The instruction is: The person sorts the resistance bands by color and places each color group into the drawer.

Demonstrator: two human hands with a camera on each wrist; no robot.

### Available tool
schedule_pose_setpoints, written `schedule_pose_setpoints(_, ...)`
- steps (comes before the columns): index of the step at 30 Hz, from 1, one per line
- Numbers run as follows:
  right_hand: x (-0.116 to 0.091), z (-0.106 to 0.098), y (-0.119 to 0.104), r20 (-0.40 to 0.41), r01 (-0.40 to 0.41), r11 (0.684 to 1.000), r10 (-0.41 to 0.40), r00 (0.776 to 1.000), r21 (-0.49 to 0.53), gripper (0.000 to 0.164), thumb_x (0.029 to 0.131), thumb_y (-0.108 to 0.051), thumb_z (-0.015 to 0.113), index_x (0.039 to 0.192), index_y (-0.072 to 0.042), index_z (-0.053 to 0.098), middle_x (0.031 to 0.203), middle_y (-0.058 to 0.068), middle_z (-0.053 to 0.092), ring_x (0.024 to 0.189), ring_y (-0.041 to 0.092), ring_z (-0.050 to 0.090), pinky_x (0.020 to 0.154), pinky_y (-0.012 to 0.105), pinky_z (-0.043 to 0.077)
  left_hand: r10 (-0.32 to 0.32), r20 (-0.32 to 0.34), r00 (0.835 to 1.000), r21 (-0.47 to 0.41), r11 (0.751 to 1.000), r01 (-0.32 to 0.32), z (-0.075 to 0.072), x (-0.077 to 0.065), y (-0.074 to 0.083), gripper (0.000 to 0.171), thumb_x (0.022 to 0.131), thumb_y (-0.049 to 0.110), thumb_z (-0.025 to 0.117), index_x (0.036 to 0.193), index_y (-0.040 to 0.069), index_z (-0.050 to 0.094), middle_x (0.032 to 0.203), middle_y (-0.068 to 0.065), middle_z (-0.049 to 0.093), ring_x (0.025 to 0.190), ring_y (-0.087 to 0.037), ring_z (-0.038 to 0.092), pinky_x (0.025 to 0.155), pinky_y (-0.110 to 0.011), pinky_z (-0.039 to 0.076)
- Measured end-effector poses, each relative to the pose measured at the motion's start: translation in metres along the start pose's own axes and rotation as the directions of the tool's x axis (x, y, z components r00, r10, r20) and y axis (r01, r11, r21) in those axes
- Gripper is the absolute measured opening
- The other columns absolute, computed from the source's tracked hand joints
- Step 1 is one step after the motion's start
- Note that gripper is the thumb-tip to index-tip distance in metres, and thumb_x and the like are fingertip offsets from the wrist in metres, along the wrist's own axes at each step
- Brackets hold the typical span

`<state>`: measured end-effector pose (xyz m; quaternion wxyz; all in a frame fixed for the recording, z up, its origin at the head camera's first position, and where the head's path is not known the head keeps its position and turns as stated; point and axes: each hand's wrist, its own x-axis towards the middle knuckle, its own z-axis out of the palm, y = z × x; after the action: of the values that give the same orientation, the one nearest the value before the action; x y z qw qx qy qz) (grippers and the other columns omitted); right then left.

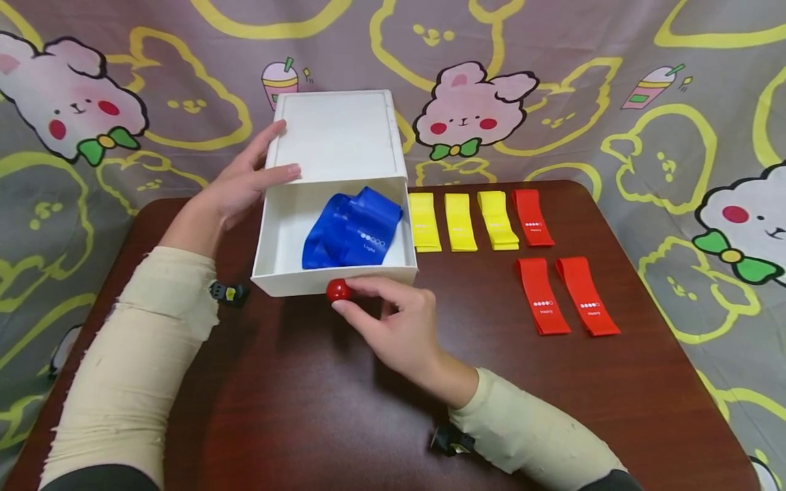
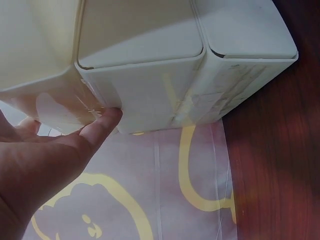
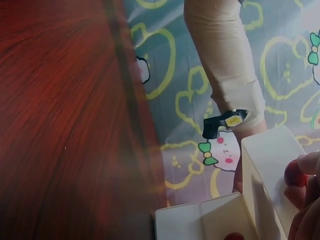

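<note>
A white drawer cabinet (image 1: 338, 136) has its top drawer (image 1: 288, 281) pulled out toward me. Inside the drawer lies a folded blue resistance band (image 1: 353, 228), marked "Light". With thumb and index finger, my right hand (image 1: 399, 327) pinches the round red knob (image 1: 338, 290) on the drawer's front; the right wrist view shows the same red knob (image 3: 295, 174) at its right edge. My left hand (image 1: 242, 181) rests against the cabinet's left side, fingers extended, two fingertips on the top edge. In the left wrist view, the left hand (image 2: 60, 155) touches the white casing (image 2: 150, 90).
Right of the cabinet lie three yellow bands (image 1: 460, 221) in a row. Three red bands (image 1: 543, 296) marked "Heavy" lie farther right. A second red knob (image 3: 234, 236) shows below in the right wrist view. A patterned curtain (image 1: 571, 48) hangs behind the brown table (image 1: 295, 409).
</note>
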<state>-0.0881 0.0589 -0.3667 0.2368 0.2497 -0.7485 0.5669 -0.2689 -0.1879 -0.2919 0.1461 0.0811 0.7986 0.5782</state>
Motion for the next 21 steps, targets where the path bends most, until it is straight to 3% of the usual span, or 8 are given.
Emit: schedule_pose_setpoints(21, 0.025, 0.007, 0.02, -0.043, -0.031, 0.999, 0.031, 0.999, 0.008, 0.029, 0.084, -0.02, 0.084, 0.11, -0.01, 0.078, 0.105, -0.009, 0.074, 0.048, 0.008, 0.042, 0.043, 0.026, 0.038, -0.021, -0.012, 1.0, -0.028, 0.999, 0.021, 0.001, 0.002, 0.001, 0.09, 0.091, 0.036, 0.072, 0.158, 0.045, 0.014, 0.162, -0.006, 0.014, 0.138, -0.032, 0.028, 0.111, -0.057, 0.03)
